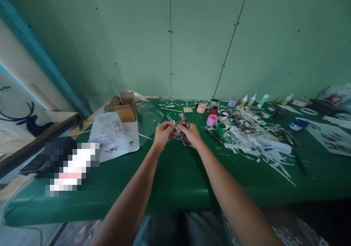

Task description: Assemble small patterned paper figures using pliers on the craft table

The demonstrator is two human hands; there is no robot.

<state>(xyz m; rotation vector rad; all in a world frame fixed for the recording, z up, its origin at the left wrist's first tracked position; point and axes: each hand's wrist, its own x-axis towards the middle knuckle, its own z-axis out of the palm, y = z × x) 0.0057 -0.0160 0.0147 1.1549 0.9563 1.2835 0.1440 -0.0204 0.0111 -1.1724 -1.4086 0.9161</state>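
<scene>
Both my hands meet above the middle of the green table. My left hand (163, 131) is closed, thumb against fingers, on a small multicoloured piece (170, 119) with green, pink and white on it. Close beside it, my right hand (191, 133) is closed around a dark, shiny, mottled piece (182, 118) that sticks up past the thumb. Below the fingers hangs a speckled, many-coloured part (184, 139). Whether these parts are one object I cannot tell, as the fingers cover where they meet.
Left stand an open cardboard box (126, 110) and a printed sheet (109, 143). To the right are a pink paint jar (212, 120), a green paint jar (221, 129), a dark brush-like stick (211, 135), paper strips (246, 143), thin wooden sticks (257, 123) and a blue jar (298, 124).
</scene>
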